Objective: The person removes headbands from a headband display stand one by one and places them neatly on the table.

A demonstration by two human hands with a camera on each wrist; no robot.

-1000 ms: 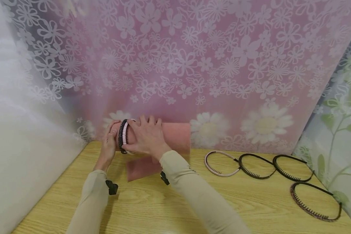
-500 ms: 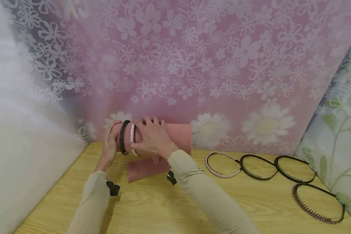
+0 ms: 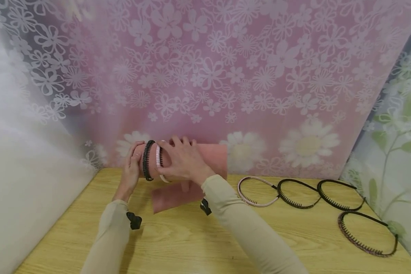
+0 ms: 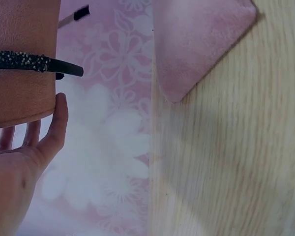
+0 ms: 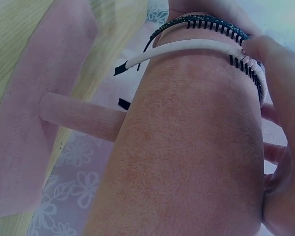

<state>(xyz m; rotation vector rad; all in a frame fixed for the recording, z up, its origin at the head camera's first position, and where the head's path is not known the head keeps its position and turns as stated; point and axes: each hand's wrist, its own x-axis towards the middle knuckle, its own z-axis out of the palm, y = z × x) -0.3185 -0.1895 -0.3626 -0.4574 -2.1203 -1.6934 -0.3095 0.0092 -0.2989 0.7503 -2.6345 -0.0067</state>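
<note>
- Pinched the pale pink headband [image 3: 158,156] with the right hand [image 3: 186,158], with the thumb low on the near side and a finger near the top.
- Spread the other right fingers over the top and far side of the pink roll [image 5: 187,137].
- Touched the left end of the roll with the left hand [image 3: 129,171], with fingers mostly straight and a bit apart; could not tell how hard.
- Saw the pale pink headband part of the way around the roll, with its dark teeth on the inside and a black tip sticking out past the roll.
- Saw the sparkly black headband [image 3: 146,161] around the roll too, nearer the left hand, with a strip of pink between the two bands.
- Saw a short pink post [image 5: 83,114] under the roll, joined to a flat pink foot [image 3: 169,198] on the wooden table [image 3: 178,243].
- Wore long cream sleeves [image 3: 253,228], with a small black clip [image 3: 134,220] near each cuff.
- Saw four more headbands lying to the right: a light pink one [image 3: 239,190], then two black ones [image 3: 282,197] in a row, then a brownish one [image 3: 341,225] closer to the front.
- Saw a pink flowery sheet [image 3: 205,76] hanging behind, a white sheet [image 3: 37,163] on the left and a leafy sheet [image 3: 400,152] on the right.
</note>
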